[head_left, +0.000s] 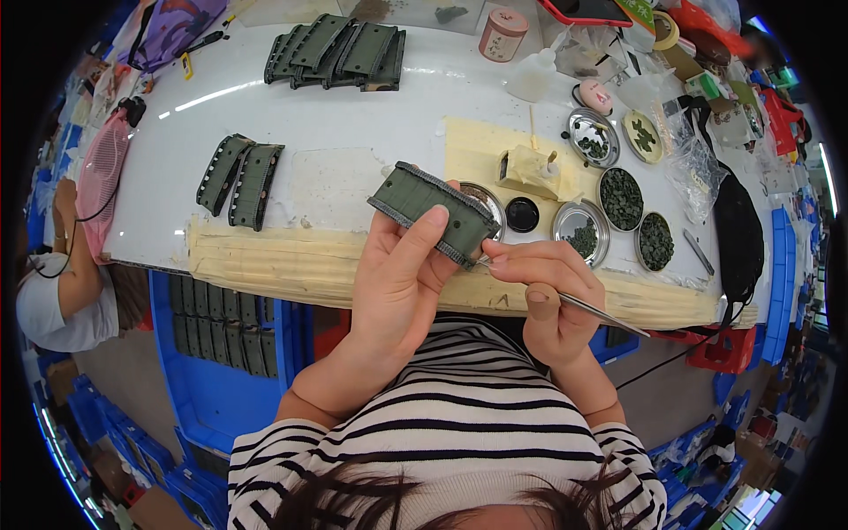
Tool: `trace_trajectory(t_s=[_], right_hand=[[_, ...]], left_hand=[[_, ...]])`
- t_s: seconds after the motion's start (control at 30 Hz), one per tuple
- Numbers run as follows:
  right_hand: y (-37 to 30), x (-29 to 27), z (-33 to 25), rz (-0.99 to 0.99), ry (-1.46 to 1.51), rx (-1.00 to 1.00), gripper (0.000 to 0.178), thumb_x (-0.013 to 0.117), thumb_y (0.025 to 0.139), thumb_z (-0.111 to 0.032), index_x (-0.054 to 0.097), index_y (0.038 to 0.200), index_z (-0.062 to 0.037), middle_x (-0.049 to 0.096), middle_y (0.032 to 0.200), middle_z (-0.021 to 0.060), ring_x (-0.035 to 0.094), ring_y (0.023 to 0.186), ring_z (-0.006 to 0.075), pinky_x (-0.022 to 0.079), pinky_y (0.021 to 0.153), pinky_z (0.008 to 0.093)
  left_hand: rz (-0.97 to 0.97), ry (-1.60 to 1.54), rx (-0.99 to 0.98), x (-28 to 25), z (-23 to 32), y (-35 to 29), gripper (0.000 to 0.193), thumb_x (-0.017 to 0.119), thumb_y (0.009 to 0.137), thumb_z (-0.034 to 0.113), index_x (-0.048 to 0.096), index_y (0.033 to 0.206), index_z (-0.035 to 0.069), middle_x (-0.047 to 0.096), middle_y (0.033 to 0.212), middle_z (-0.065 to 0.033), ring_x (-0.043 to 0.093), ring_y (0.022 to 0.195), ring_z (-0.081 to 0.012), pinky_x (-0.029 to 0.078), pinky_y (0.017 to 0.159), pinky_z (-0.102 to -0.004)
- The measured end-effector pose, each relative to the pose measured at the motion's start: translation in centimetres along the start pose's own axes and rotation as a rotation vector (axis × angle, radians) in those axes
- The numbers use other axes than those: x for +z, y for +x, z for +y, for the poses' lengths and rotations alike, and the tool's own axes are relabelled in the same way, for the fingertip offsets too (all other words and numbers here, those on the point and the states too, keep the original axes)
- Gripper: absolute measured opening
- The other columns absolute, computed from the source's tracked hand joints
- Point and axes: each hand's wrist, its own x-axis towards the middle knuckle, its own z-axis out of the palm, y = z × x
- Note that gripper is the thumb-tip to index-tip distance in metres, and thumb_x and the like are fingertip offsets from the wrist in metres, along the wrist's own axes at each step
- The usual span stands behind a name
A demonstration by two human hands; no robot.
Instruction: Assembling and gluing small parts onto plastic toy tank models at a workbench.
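Observation:
My left hand [395, 281] holds up a dark green, slightly curved panel [418, 193] with ridged edges and small round holes, its thumb pressed on the face. Pinched in my right hand [558, 287] is a pair of metal tweezers [608, 318], whose tip meets the panel's lower right corner. What the tip grips there, if anything, is too small to make out. Behind the panel, a round metal dish [492, 201] is partly hidden. Two similar green panels [254, 187] lie on the table to the left, and a stack of several more [340, 53] sits farther back.
Metal dishes of small dark green pieces [621, 199] stand at the right, near a tape-wrapped block [530, 172] and a black round cap [522, 214]. Loose tweezers [698, 252] lie beyond. Below left, a blue crate [203, 411] holds more panels. Another person [75, 287] sits at the left.

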Motion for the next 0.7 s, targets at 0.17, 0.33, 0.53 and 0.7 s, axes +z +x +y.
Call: trace_trajectory(t_s=[0.17,0.33,0.53,0.7], right_hand=[[0.8,-0.8,-0.6,-0.057,0.035,0.105,0.012,0.061,0.086,-0.005,0.069,0.093,-0.0007,0.067,0.092,0.0138,0.064,0.076,0.0202,0.051,0.066,0.0272],[1.5,-1.0,-0.9,-0.09,-0.004,0.098,0.01,0.061,0.086,-0.004,0.069,0.092,-0.0011,0.067,0.087,0.013,0.063,0.072,0.0194,0.05,0.064,0.0266],[1.8,-0.9,-1.1,-0.109,-0.022,0.113,0.009,0.061,0.087,-0.005,0.069,0.091,-0.0015,0.066,0.086,0.0115,0.062,0.071,0.0188,0.049,0.061,0.026],[1.9,-0.8,-1.1,-0.114,-0.035,0.112,0.009,0.062,0.087,-0.006,0.068,0.091,-0.0017,0.066,0.085,0.0109,0.062,0.071,0.0187,0.049,0.06,0.026]], left_hand=[[-0.004,0.039,0.038,0.1,0.0,-0.1,0.033,0.055,0.094,0.006,0.041,0.123,0.005,0.055,0.121,-0.0105,0.06,0.105,-0.018,0.053,0.09,-0.0343],[-0.016,0.077,0.081,0.2,-0.1,-0.1,0.033,0.055,0.094,0.004,0.04,0.123,0.005,0.055,0.122,-0.0107,0.059,0.106,-0.0184,0.052,0.09,-0.0363],[-0.036,0.171,0.107,-0.2,-0.2,-0.1,0.05,0.05,0.095,0.007,0.029,0.141,0.007,0.049,0.129,-0.0144,0.056,0.112,-0.0211,0.052,0.092,-0.0364],[-0.028,0.084,0.098,-0.1,-0.1,-0.1,0.033,0.055,0.094,0.004,0.04,0.123,0.004,0.054,0.122,-0.0111,0.059,0.106,-0.0191,0.052,0.09,-0.0375]])
